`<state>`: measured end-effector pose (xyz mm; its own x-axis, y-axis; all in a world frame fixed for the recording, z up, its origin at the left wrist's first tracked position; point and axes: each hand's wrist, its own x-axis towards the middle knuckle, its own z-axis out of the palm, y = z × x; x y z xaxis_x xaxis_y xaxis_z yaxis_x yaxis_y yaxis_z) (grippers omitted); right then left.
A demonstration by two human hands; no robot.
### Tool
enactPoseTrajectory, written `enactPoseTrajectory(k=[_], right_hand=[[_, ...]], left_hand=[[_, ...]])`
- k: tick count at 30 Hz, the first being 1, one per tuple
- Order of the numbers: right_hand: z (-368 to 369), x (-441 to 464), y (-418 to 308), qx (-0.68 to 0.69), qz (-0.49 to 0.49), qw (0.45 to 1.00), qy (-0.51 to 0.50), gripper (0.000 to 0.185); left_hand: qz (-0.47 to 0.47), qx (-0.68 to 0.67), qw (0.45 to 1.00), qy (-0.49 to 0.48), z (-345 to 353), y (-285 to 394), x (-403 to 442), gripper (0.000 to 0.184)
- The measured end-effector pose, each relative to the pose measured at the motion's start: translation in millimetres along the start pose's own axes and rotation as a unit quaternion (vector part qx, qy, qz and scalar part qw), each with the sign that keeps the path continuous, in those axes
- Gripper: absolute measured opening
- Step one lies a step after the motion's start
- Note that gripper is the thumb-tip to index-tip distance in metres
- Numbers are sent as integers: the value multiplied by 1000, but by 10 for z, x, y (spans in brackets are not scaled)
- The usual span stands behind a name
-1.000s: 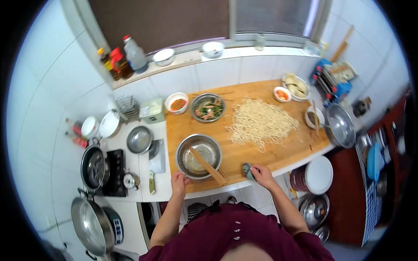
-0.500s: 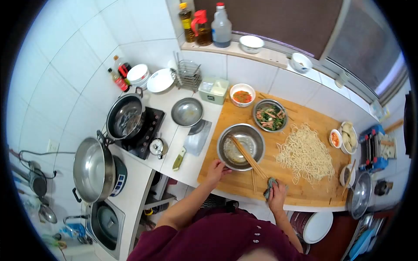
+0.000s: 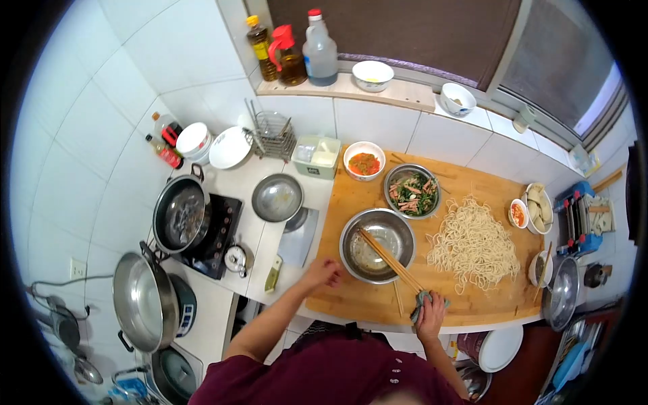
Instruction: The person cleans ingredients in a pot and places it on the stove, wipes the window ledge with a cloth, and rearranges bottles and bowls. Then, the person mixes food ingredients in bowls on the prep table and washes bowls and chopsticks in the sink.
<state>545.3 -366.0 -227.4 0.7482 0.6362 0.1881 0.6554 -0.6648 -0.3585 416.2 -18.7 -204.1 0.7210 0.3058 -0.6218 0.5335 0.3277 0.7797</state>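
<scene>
My left hand [image 3: 322, 273] hovers over the board's left front edge, empty, its fingers loosely bent, apart from the large steel mixing bowl [image 3: 358, 266]. Long wooden chopsticks [image 3: 389, 258] lean in that bowl, their ends pointing toward my right hand. My right hand [image 3: 430, 314] grips a grey-green cloth [image 3: 420, 303] at the board's front edge. A thinner pair of chopsticks [image 3: 398, 299] lies on the board beside the cloth. To the right a pile of noodles [image 3: 474, 246] is spread on the wooden cutting board [image 3: 364, 304].
Behind the bowl stand a steel bowl of greens and pink strips [image 3: 412, 191] and a white bowl of chopped peppers [image 3: 364, 161]. A cleaver [image 3: 295, 239] lies left of the board. Further left are a pot on an induction cooker [image 3: 182, 213] and a wide steel pan [image 3: 143, 300].
My left hand has let go of the mixing bowl's rim and moved left, away from it. My right hand stays on the cloth. The view has tilted slightly.
</scene>
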Motion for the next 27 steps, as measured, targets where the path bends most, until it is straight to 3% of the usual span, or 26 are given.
enactPoseTrajectory(k=[2, 6, 7, 8, 9, 13, 18, 27], right_hand=[[-35, 5, -1, 40, -6, 999, -9, 32], [-31, 6, -1, 34, 12, 999, -1, 33], [-14, -20, 16, 21, 5, 1000, 1, 33], [3, -23, 33, 7, -4, 1000, 3, 34], [-2, -21, 30, 4, -1, 1000, 8, 34], [-17, -4, 0, -11, 7, 1000, -1, 35], [-28, 28, -6, 15, 24, 1000, -7, 36], [6, 1, -2, 4, 35, 999, -8, 36]], left_hand=[[43, 73, 996, 31, -291, 506, 88, 17], [170, -55, 978, 105, -489, 1720, 557, 17], [227, -24, 973, 43, -566, 2034, 758, 19], [236, -83, 965, 76, -531, 2304, 968, 28], [269, -117, 955, 47, -524, 2601, 1121, 41], [298, -176, 935, 71, -335, 3476, 1613, 42], [259, -206, 940, 83, -165, 3898, 1885, 48], [275, -192, 938, 84, -189, 3914, 2028, 35]])
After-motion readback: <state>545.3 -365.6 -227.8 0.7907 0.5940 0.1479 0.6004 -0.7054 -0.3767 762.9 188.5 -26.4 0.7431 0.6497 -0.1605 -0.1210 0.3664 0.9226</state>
